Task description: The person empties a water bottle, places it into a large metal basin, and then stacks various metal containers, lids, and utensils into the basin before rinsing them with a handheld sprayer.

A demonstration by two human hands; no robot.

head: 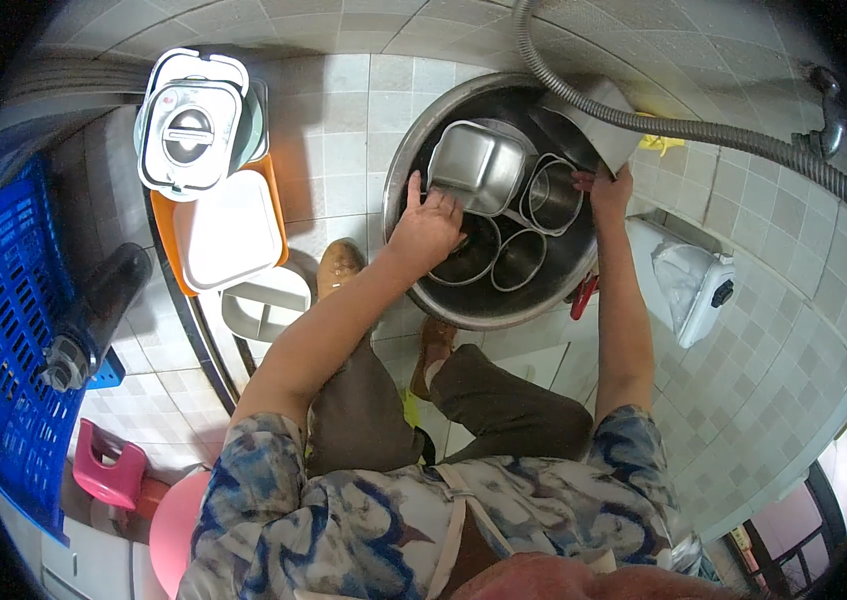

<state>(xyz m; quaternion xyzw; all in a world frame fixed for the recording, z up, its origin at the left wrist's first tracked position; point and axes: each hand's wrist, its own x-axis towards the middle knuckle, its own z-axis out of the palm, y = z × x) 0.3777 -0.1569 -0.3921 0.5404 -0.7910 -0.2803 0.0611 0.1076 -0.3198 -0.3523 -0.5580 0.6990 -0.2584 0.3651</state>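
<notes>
A large round metal basin (pixel 402 161) holds several stainless steel containers. My left hand (pixel 427 229) is over its left side, between a square steel pan (pixel 479 161) and a round steel container (pixel 487 259). Some of its fingers bend over the near edge of the square pan or the round rim; whether they grip is unclear. On the right, my right hand (pixel 609 196) grips the edge of a larger steel pan (pixel 611 112), tilted against the basin's far right rim. Between the hands stand a steel cup-like container (pixel 554 196) and a smaller round one (pixel 519 261).
A ribbed hose (pixel 641 124) arches over the basin from the wall tap (pixel 828 112). Left are an orange tray (pixel 168 240), a white tray (pixel 232 229), lidded steel pans (pixel 187 139) and a divided container (pixel 266 304). A white jug (pixel 686 281) lies right; a blue crate (pixel 10 300) stands far left.
</notes>
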